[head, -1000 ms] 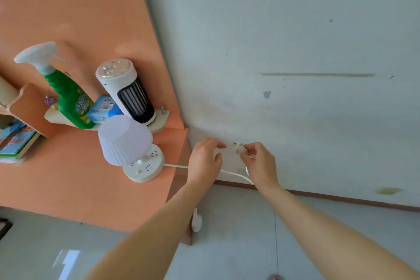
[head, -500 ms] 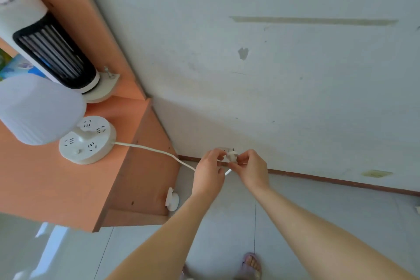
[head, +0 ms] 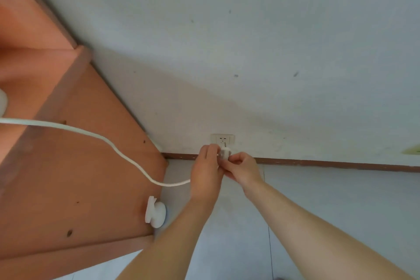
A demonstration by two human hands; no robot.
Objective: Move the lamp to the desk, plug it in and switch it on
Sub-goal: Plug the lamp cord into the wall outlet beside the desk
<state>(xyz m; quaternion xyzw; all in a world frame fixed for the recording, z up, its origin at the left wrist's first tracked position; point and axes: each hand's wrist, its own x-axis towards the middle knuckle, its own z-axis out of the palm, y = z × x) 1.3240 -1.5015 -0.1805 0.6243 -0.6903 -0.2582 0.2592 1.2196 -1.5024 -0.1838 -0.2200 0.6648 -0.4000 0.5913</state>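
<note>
The white plug sits pinched between both hands, just below a white wall socket low on the wall. My left hand and my right hand both grip it, fingers closed. Its white cord runs from my left hand up and left across the side of the orange desk to the frame's left edge. A sliver of the lamp's white base shows at the far left; the rest of the lamp is out of view.
A white round knob sticks out from the desk's side panel near the floor. A brown skirting strip runs along the foot of the pale wall. Grey floor tiles lie below the hands.
The view has dropped and moved closer to the wall; the lamp and desk items slid out of frame. Both hands carried the plug down to just under the socket, which is now visible.
</note>
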